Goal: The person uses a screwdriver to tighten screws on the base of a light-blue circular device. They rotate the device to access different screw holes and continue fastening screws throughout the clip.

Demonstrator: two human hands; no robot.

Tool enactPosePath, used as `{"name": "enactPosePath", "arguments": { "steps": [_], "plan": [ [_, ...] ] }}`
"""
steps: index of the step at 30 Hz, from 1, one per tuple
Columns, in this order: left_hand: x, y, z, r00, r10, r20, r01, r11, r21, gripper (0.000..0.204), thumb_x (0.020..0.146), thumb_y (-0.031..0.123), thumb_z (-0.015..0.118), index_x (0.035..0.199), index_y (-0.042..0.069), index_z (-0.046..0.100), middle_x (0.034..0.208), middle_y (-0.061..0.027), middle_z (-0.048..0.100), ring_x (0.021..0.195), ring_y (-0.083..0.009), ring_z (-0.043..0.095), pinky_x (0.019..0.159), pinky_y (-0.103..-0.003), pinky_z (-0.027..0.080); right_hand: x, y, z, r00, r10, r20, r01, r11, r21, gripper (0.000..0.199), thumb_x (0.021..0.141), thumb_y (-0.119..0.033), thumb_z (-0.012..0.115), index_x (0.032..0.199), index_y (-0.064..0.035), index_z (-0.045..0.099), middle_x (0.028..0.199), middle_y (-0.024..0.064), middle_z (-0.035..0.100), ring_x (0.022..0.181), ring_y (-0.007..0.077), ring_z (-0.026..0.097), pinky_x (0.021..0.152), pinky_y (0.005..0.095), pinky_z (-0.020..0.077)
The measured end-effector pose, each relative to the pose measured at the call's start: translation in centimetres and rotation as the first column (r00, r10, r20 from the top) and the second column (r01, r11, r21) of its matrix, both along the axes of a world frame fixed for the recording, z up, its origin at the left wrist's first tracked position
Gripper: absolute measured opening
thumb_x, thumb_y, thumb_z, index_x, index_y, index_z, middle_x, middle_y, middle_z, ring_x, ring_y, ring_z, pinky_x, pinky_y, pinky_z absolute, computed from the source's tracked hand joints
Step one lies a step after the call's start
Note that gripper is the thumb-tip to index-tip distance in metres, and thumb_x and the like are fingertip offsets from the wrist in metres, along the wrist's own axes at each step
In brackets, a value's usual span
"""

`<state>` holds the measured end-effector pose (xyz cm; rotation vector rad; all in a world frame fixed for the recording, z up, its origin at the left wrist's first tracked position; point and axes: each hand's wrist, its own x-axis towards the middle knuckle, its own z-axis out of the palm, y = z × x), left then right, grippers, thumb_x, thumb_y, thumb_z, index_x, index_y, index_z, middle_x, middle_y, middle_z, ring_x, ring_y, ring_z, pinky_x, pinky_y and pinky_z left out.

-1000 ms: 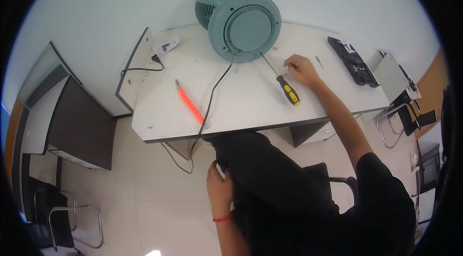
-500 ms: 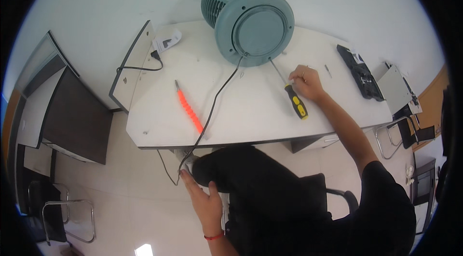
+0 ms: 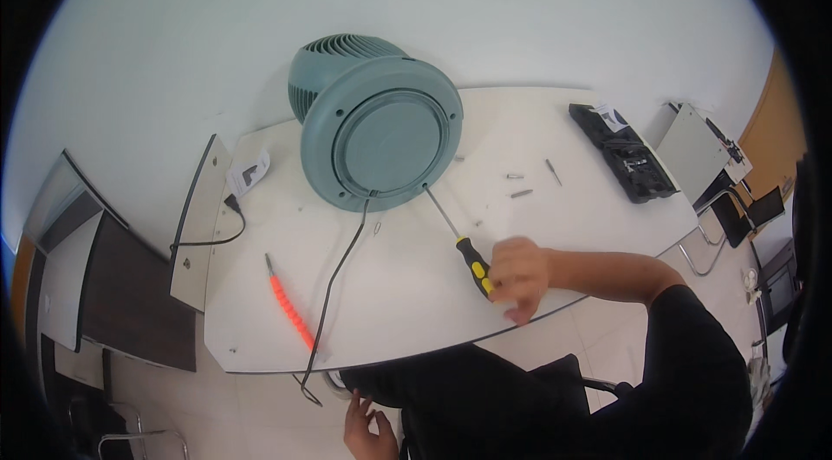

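A grey-green fan (image 3: 394, 143) lies tipped on its side on the white table, its round base facing me. A screwdriver with a black and yellow handle (image 3: 475, 266) leans with its tip at a hole in the base's lower rim. My right hand (image 3: 520, 276) is at the handle's end, its fingers curled and smeared by motion, so the hold is unclear. Below the table edge, by my leg, my left hand (image 3: 369, 432) is open with its fingers apart. A black power cord (image 3: 334, 282) runs from the base over the table edge.
An orange flexible shaft (image 3: 290, 313) lies at the left of the table, near the cord's plug (image 3: 231, 202) and a paper leaflet (image 3: 250, 174). Several small bits (image 3: 553, 171) are scattered right of the fan. A black tool case (image 3: 624, 156) lies open at the far right.
The whole view has shifted, so the table sits lower and further left. My right hand has gone from beside the screwdriver's shaft to its handle end. My left hand is lower in view.
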<state>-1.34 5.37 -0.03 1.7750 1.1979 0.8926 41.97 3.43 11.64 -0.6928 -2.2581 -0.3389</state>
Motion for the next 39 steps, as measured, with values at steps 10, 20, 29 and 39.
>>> {"name": "enactPosePath", "arguments": {
  "steps": [10,20,29,39],
  "plan": [
    [3.3,-4.3,0.9,0.946,0.089,0.313,0.035,0.928,-0.371,0.015,0.091,-0.012,0.071,0.103,-0.007,0.078,0.135,-0.0267,0.075,0.110,-0.0322,0.079,0.077,-0.031,0.065,-1.5,-0.9,1.2,0.961,-0.227,0.159,0.247,0.961,-0.123,0.043,0.082,-0.029,0.081,0.119,-0.0124,0.069,0.112,0.0026,0.063,0.053,0.0168,0.055,0.047,0.0331,0.0433],
    [2.3,-8.2,-2.5,0.748,0.246,0.617,0.418,0.547,-0.725,0.035,0.109,0.003,0.055,0.143,0.005,0.065,0.170,-0.0203,0.049,0.159,-0.0355,0.045,0.079,-0.030,0.058,-1.6,-1.2,1.0,0.958,-0.234,0.165,0.282,0.879,-0.386,0.031,0.097,-0.028,0.082,0.112,-0.0104,0.062,0.115,0.0048,0.055,0.065,0.0201,0.064,0.057,0.0346,0.0513],
    [2.8,-6.8,-0.8,0.742,0.473,0.475,0.192,0.529,-0.827,0.038,0.103,0.004,0.064,0.141,0.004,0.061,0.161,-0.0224,0.053,0.156,-0.0421,0.047,0.095,-0.028,0.060,-2.1,-1.4,1.1,0.949,-0.309,-0.065,0.272,0.903,-0.332,0.022,0.090,-0.015,0.084,0.094,-0.0115,0.064,0.100,0.0023,0.058,0.063,0.0206,0.062,0.052,0.0352,0.0495],
    [-3.3,-7.6,-12.0,0.803,0.247,0.542,0.245,0.691,-0.680,0.068,0.114,0.047,0.062,0.166,0.010,0.038,0.176,-0.0210,0.035,0.161,-0.0417,0.039,0.107,-0.047,0.062,-1.1,-0.4,1.9,0.977,-0.208,0.044,0.204,0.975,0.085,0.021,0.092,-0.004,0.085,0.111,-0.0078,0.080,0.110,0.0041,0.063,0.068,0.0127,0.054,0.051,0.0247,0.0427]
  ]
}}
